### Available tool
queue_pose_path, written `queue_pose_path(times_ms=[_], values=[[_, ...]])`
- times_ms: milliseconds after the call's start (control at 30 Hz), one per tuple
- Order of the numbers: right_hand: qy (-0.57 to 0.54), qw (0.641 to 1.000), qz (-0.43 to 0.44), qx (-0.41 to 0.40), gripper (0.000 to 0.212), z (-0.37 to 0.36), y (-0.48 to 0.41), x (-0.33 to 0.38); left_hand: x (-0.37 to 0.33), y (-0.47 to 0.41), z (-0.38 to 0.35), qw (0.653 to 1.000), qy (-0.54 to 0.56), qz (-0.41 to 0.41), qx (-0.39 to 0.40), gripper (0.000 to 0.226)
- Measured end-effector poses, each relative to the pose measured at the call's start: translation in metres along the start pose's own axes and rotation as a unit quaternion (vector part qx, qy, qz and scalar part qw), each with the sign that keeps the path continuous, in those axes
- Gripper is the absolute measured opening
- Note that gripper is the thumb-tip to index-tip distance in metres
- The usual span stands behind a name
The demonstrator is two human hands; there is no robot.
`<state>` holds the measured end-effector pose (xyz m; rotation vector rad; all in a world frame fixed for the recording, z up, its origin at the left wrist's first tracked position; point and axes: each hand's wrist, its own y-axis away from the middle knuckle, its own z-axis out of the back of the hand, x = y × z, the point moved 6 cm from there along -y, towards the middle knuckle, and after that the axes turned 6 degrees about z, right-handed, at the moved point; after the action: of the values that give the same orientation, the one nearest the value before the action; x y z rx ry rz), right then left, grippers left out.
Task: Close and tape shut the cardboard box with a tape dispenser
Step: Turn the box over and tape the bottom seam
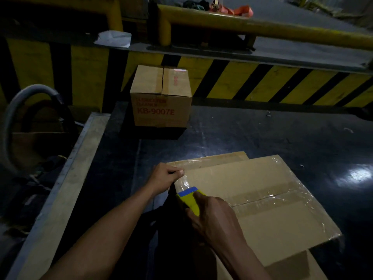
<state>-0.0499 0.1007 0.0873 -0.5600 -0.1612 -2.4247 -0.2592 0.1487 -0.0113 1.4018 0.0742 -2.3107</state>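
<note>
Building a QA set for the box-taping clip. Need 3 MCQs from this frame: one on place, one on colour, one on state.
1. Where is the box printed KB-9007E?
A. Beyond the box being taped, near the striped barrier
B. Stacked on the box being taped
C. Under the right hand

2. What colour is the tape dispenser?
A. Red with white
B. Yellow with a blue strip
C. All black

3. What is the left hand doing?
A. Hanging free off the table
B. Lifting a flap upright
C. Pinching clear tape at the box edge

Answers:
1 A, it stands apart, by the yellow-black barrier.
2 B, yellow body, blue band.
3 C, fingers pinch tape at the near box edge while the right hand grips the dispenser.
</note>
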Motion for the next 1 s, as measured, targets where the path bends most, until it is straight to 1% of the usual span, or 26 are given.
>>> queue_pose_path(times_ms=[100,233,300,333,400,433,467,567,667,733,800,867,933,1000], values=[[0.001,1.0,0.01,-0.009,0.048,0.006,0.009,0.001,-0.006,0.004,0.001,1.0,-0.012,-0.016,-0.014,0.017],[-0.009,1.0,-0.007,0.005,0.055,0.006,0.019,-0.008,-0.018,0.012,0.002,0.998,-0.039,-0.04,-0.042,0.017],[-0.015,1.0,-0.012,0.002,0.054,0.0,0.02,-0.011,-0.022,0.02,-0.001,0.996,-0.053,-0.064,-0.038,0.019],[-0.018,1.0,-0.014,-0.004,0.053,-0.003,0.02,-0.011,-0.021,0.024,-0.004,0.995,-0.065,-0.074,-0.023,0.028],[-0.013,1.0,-0.013,-0.014,0.052,-0.006,0.02,-0.011,-0.015,0.03,-0.011,0.994,-0.086,-0.071,0.01,0.061],[-0.011,1.0,-0.013,-0.015,0.051,-0.006,0.019,-0.011,-0.012,0.03,-0.012,0.994,-0.084,-0.064,0.016,0.071],[-0.012,1.0,-0.014,-0.015,0.049,-0.006,0.02,-0.011,-0.01,0.029,-0.012,0.995,-0.078,-0.058,0.018,0.074],[-0.029,0.999,-0.006,-0.02,0.044,-0.001,0.026,-0.011,-0.01,0.027,-0.012,0.995,-0.078,-0.056,0.022,0.073],[-0.031,0.999,0.006,-0.013,0.049,0.003,0.044,-0.008,-0.01,0.028,-0.012,0.995,-0.075,-0.065,0.019,0.073],[-0.034,0.999,-0.007,-0.009,0.052,0.003,0.053,-0.008,-0.014,0.03,-0.011,0.994,-0.081,-0.077,0.016,0.071],[-0.028,0.999,-0.014,-0.022,0.047,0.004,0.053,-0.01,-0.023,0.037,-0.01,0.984,-0.133,-0.117,0.001,0.068],[-0.002,1.0,-0.008,-0.02,0.039,0.003,0.046,-0.008,-0.036,0.05,-0.012,0.956,-0.215,-0.2,-0.024,0.06],[0.015,1.0,-0.002,-0.017,0.041,0.001,0.043,-0.006,-0.037,0.064,-0.023,0.931,-0.265,-0.251,0.004,0.057],[0.009,1.0,-0.002,-0.026,0.047,0.0,0.044,-0.008,-0.027,0.073,-0.03,0.917,-0.306,-0.253,0.046,0.069]])
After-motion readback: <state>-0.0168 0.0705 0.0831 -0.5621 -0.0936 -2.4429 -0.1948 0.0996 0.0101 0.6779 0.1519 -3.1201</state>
